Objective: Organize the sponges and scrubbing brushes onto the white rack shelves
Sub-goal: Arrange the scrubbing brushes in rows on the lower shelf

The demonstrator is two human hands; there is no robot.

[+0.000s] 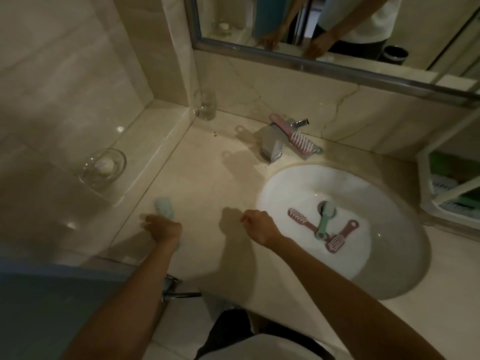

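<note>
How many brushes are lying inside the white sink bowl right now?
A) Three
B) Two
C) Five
A: the sink holds three brushes: the left pink brush, the green brush lying over the drain, and the right pink brush.

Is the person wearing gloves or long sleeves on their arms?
No gloves, no sleeves: the left hand and right hand are bare, and so are the arms. No watch, ring or bracelet shows. The mirror reflects a white shirt.
</note>
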